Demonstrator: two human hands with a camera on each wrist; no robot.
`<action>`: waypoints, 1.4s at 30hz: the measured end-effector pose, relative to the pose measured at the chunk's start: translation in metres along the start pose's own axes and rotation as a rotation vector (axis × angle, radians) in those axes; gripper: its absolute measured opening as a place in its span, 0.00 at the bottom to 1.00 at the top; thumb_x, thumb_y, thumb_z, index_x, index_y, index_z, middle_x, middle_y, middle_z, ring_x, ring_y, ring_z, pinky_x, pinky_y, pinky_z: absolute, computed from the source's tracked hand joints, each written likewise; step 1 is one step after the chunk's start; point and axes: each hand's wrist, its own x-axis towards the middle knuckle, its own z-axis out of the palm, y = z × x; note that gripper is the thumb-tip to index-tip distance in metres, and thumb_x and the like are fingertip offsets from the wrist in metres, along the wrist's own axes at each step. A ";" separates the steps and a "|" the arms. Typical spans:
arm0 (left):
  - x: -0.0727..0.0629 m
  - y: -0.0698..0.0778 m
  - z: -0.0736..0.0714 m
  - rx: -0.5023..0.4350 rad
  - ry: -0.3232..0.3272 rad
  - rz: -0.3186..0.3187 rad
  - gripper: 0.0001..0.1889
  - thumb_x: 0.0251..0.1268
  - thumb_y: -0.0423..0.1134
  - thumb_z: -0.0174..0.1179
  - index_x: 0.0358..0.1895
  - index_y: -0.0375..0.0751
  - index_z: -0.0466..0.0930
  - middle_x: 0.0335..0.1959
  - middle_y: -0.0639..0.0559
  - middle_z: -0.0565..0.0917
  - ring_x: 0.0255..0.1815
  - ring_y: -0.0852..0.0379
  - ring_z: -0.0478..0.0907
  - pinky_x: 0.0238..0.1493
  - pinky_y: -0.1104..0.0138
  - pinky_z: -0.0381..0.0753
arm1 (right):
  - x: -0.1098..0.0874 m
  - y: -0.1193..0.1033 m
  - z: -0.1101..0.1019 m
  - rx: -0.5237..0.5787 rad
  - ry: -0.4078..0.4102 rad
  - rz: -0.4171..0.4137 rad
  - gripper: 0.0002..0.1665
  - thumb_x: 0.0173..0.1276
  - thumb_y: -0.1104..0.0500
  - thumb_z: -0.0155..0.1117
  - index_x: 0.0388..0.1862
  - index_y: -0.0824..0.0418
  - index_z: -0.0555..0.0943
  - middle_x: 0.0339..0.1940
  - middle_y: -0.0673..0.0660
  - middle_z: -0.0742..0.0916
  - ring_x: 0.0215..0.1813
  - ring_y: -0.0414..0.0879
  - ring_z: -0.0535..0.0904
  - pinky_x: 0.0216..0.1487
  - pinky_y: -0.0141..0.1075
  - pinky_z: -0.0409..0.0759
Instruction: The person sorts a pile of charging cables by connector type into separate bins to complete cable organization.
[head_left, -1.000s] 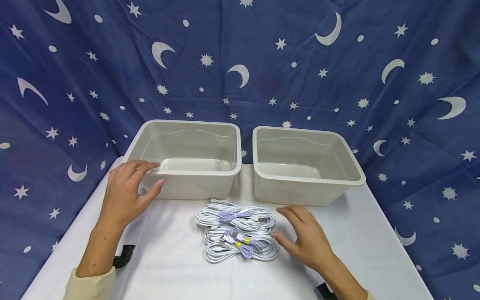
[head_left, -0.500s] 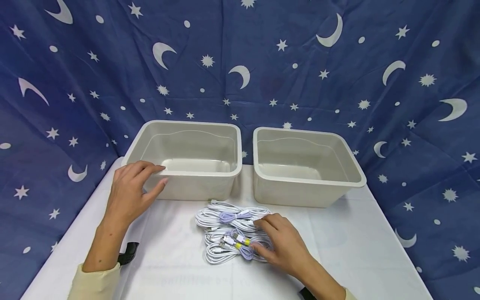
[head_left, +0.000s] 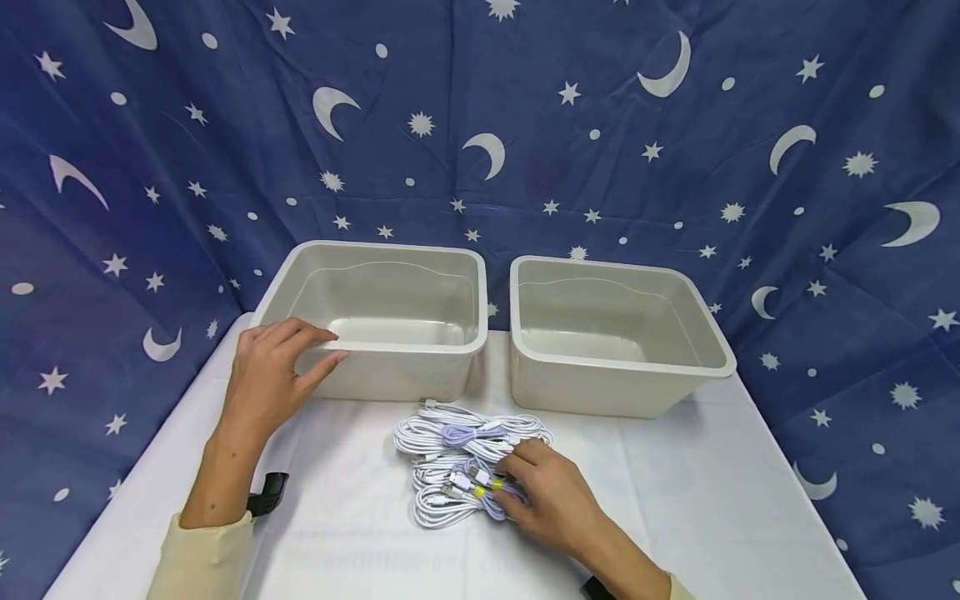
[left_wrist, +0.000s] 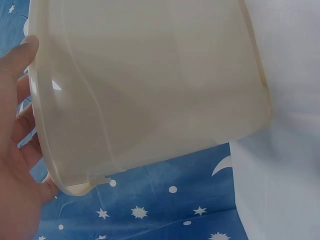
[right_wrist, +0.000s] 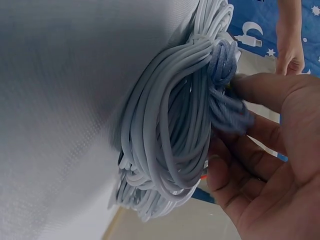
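Observation:
Several coiled white cables [head_left: 438,512] lie in a pile on the white tabletop, with two small lavender cable bundles among them. My right hand [head_left: 551,500] is at the pile's right side. Its thumb and fingers pinch the nearer lavender cable bundle [right_wrist: 230,112], slightly blurred in the right wrist view, beside a big white coil [right_wrist: 165,125]. My left hand [head_left: 270,371] rests at the front rim of the left plastic bin [head_left: 405,371]. In the left wrist view its thumb [left_wrist: 27,50] overlaps the rim and the other fingers pass behind it, loosely bent.
A second beige bin [head_left: 585,387] stands to the right of the first, a narrow gap between them. Both are open-topped. Behind them hangs a dark blue curtain [head_left: 540,175] with moons and stars. The white-covered table [head_left: 375,558] extends toward me.
My right hand has moved left from beside the pile onto the lavender cable bundle. My left hand has shifted slightly right along the bin's rim.

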 end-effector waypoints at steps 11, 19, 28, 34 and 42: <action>0.001 0.003 0.003 -0.011 0.001 -0.018 0.13 0.59 0.43 0.80 0.43 0.44 0.90 0.40 0.49 0.88 0.44 0.44 0.85 0.54 0.43 0.70 | -0.001 -0.001 0.001 0.006 -0.008 0.008 0.15 0.54 0.60 0.85 0.37 0.49 0.87 0.38 0.40 0.83 0.42 0.36 0.75 0.40 0.31 0.80; -0.002 0.003 -0.001 -0.023 0.012 -0.028 0.13 0.58 0.42 0.80 0.43 0.43 0.90 0.39 0.50 0.88 0.44 0.44 0.85 0.54 0.43 0.69 | -0.001 -0.006 -0.001 0.086 0.020 0.040 0.16 0.54 0.64 0.80 0.39 0.50 0.85 0.39 0.41 0.82 0.39 0.33 0.75 0.39 0.29 0.80; -0.004 0.001 -0.001 -0.029 0.022 -0.027 0.13 0.57 0.42 0.81 0.42 0.44 0.90 0.38 0.50 0.88 0.44 0.44 0.85 0.54 0.43 0.69 | 0.003 -0.011 -0.006 0.277 0.059 0.084 0.17 0.56 0.71 0.77 0.38 0.53 0.84 0.42 0.43 0.80 0.42 0.34 0.77 0.42 0.27 0.80; -0.003 0.001 0.001 -0.030 0.015 -0.024 0.13 0.59 0.43 0.80 0.43 0.43 0.90 0.39 0.50 0.88 0.45 0.43 0.85 0.55 0.43 0.69 | 0.006 -0.011 -0.011 0.325 0.092 0.064 0.18 0.55 0.72 0.77 0.38 0.53 0.84 0.43 0.42 0.83 0.43 0.34 0.79 0.44 0.26 0.80; -0.002 0.000 0.003 -0.040 0.021 -0.023 0.13 0.58 0.42 0.80 0.43 0.43 0.90 0.39 0.50 0.88 0.44 0.44 0.84 0.56 0.42 0.69 | 0.013 -0.009 -0.018 0.346 0.121 0.028 0.17 0.56 0.72 0.75 0.38 0.52 0.84 0.43 0.42 0.84 0.46 0.36 0.81 0.50 0.26 0.80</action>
